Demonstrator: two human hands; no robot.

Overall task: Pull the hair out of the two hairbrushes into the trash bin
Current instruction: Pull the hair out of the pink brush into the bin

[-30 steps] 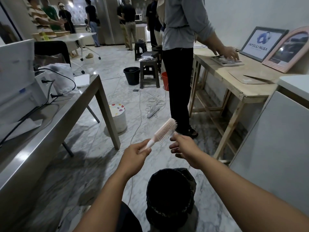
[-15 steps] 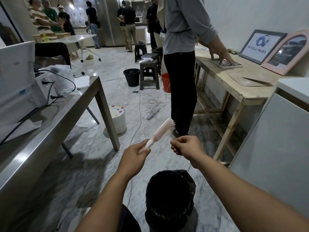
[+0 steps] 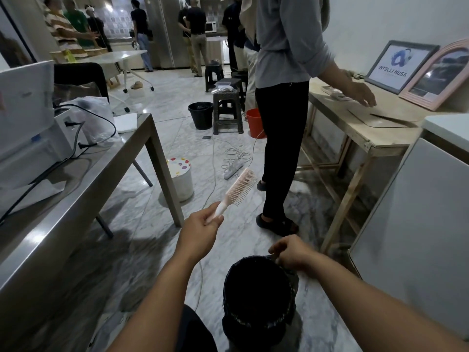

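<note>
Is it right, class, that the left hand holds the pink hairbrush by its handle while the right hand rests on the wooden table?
Not quite. The head view shows the left hand holding the pink hairbrush by its handle, but the right hand is down at the rim of the black trash bin, not on the wooden table.

Right hand lowered from the brush to the bin rim

The right hand, raised beside the bristles of the hairbrush a second ago, has been brought down and is now seen at the far rim of the black-lined trash bin, fingers curled downward; whether hair is pinched in them cannot be told. The hairbrush is left clear of that hand. The bystander's hand has been lifted off the flat object on the wooden desk and is held spread above it
</note>
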